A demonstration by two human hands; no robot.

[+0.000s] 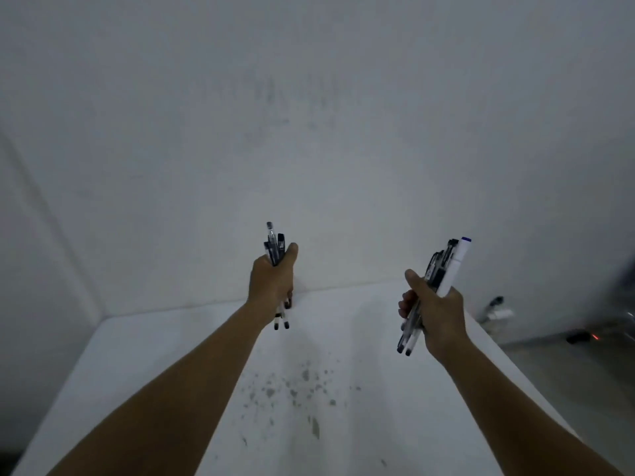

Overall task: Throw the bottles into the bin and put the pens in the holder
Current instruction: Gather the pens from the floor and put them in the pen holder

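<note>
Bare, dim indoor room; type unclear, possibly a recording or test space. Plain white walls [309,132] meet in a corner. White surface [171,365] carries grey stains [302,383]. Blurred items on grey floor [567,372] at right.

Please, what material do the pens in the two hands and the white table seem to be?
Pens in left hand: likely plastic, clear barrels with dark caps. Pens in right hand: likely plastic, one a thicker white marker. Table: smooth matte white surface with grey stains; material unclear.

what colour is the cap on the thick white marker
Blue, on the thick white marker in the right hand; head view.
</note>
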